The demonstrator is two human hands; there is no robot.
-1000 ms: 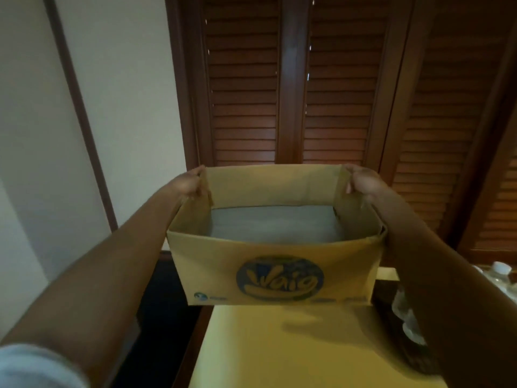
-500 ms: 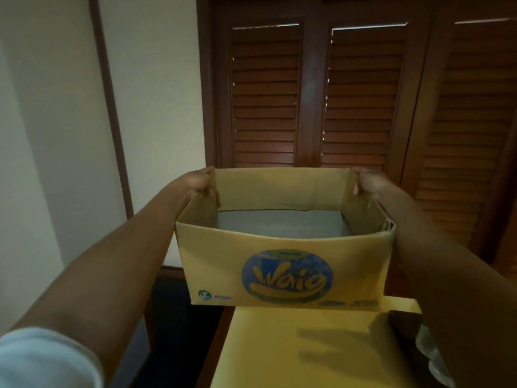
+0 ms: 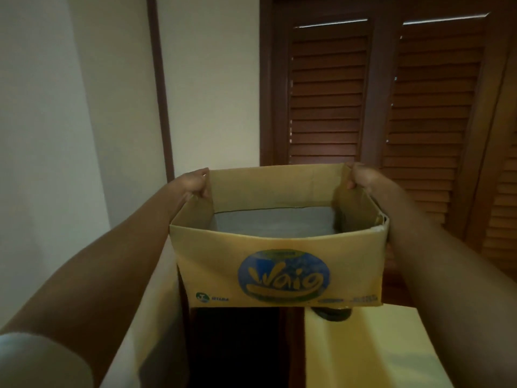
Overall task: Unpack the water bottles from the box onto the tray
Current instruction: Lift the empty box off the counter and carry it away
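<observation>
The cardboard box [image 3: 279, 270] (a grey sheet lining its floor) hangs lifted above the yellow tabletop [image 3: 363, 348], my left hand [image 3: 194, 182] pinching its far left corner and my right hand [image 3: 361, 175] pinching its far right corner, louvred doors [image 3: 386, 93] behind it.

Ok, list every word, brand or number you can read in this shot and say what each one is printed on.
"Waig", as the letters appear: large yellow script in the blue oval logo on the near face of the cardboard box.
Small print beside the round green mark at the box's lower left: too blurred to read.
Dark print along the box's lower right edge: too blurred to read.
</observation>
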